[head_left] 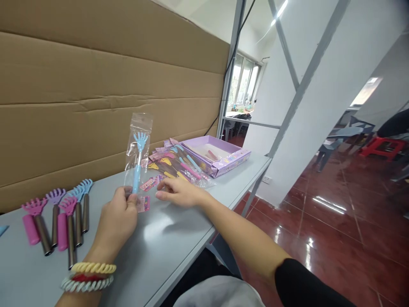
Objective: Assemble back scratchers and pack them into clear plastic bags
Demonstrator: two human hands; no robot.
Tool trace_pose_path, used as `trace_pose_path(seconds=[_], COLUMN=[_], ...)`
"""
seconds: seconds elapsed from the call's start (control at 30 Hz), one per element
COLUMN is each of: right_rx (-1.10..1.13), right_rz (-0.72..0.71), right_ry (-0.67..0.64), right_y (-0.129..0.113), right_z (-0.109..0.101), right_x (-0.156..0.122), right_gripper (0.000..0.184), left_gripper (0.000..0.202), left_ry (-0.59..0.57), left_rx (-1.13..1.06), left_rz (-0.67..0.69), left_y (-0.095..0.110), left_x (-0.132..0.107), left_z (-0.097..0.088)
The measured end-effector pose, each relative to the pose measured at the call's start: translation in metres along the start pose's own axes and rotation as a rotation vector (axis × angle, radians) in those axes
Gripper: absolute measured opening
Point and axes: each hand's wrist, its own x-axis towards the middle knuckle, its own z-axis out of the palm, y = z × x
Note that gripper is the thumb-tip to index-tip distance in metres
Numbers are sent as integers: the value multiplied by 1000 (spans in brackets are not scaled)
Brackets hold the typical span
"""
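Scratcher, bagged, was grasped left of centre by the left hand, the right hand held empty, with a bagged pile gathered mid-frame and unbagged scratchers left at lower left.

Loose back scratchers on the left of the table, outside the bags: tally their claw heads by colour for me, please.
Pink claw heads: 2
Purple claw head: 1
Light blue claw heads: 2
Total: 5

red tiled floor, white wall, bright window, 1 red stool.
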Motion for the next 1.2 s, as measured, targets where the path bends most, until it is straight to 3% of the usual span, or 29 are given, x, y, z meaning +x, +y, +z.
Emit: trace_pose_path(seconds=[0.1,0.23,0.3,0.4,0.57,0.77,1.0,1.2], right_rx=[214,222,194,162,95,160,162,135], right_rz=[-12,-90,-141,-188,-111,-71,-98,-131], right_ry=[-3,-174,-180,-74,-9,-13,-85,-118], right_y=[-3,-7,-5,1,5,-1,0,5], right_z=[5,13,21,36,49,44,37,35], right_x=[19,44,52,55,48,36,32,33], right_gripper=[47,46,47,44,46,56,55,56], left_gripper=[22,27,25,24,28,27,30,30], left_ry=[-85,-127,-99,-71,-78,-137,-138,-134], left_rx=[-202,-381,-328,-124,183,208,280,362], left_rz=[-22,-11,-41,-40,4,87,258,254], left_y=[-1,-1,-2,-6,-2,-2,0,6], left_x=[-3,-5,-4,-2,-5,-7,-9,-13], left_z=[5,6,4,1,-2,-6,-13,-20])
